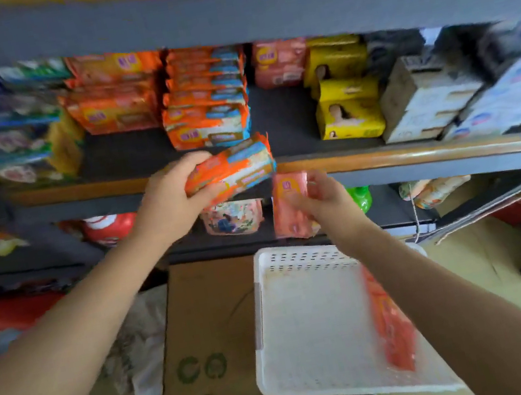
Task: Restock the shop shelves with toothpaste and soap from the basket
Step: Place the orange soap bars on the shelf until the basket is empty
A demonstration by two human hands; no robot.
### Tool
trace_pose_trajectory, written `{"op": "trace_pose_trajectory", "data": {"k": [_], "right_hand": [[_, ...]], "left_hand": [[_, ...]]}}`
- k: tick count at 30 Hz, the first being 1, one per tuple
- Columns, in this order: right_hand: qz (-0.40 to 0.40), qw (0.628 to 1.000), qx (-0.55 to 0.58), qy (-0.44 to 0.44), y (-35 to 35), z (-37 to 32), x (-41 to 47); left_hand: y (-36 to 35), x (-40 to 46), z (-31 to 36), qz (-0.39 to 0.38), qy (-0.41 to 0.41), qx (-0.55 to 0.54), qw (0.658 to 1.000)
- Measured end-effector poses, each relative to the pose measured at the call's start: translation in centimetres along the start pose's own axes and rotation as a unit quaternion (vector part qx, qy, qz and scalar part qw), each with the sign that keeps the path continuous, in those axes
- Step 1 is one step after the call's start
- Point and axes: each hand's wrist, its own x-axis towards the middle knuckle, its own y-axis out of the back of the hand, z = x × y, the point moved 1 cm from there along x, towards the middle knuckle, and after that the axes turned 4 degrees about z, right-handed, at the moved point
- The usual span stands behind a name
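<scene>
My left hand [170, 196] grips an orange soap pack [233, 170] and holds it just in front of the middle shelf's wooden edge [418, 153], below a stack of matching orange packs [208, 116]. My right hand [326, 203] holds a pink soap pack [290, 206] upright, a little lower and to the right. The white basket [312, 320] lies on the floor beneath my right arm, with one orange pack [391, 324] against its right side. The picture is blurred by motion.
More orange packs [112, 98], pink packs [278, 61], yellow boxes [346, 102] and white cartons [430, 101] fill the shelf. A flat cardboard box [205, 325] lies left of the basket. A lower shelf holds a red bottle [107, 227] and other goods.
</scene>
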Motion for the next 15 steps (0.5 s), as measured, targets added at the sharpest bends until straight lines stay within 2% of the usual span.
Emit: {"op": "trace_pose_trajectory", "data": {"k": [3,7,10,12,15], "right_hand": [[-0.004,0.998,0.058,-0.029,-0.7,-1.2,0.0],[-0.004,0.985,0.147,-0.087,-0.1,-1.4,0.2],[0.009,0.979,0.191,-0.073,0.3,-2.6,0.7],[0.013,0.981,0.186,-0.053,0.3,-3.6,1.3],[0.044,0.992,0.120,-0.022,0.0,-5.1,2.6]], "left_hand": [[1.7,2.6,-0.3,-0.016,-0.039,0.039,0.998],[3.7,4.3,-0.6,0.012,-0.064,0.066,0.996],[3.9,4.6,-1.6,0.014,-0.075,0.092,0.993],[3.2,4.5,-2.1,0.000,-0.080,0.101,0.992],[1.7,4.5,-2.5,-0.007,-0.078,0.118,0.990]]}}
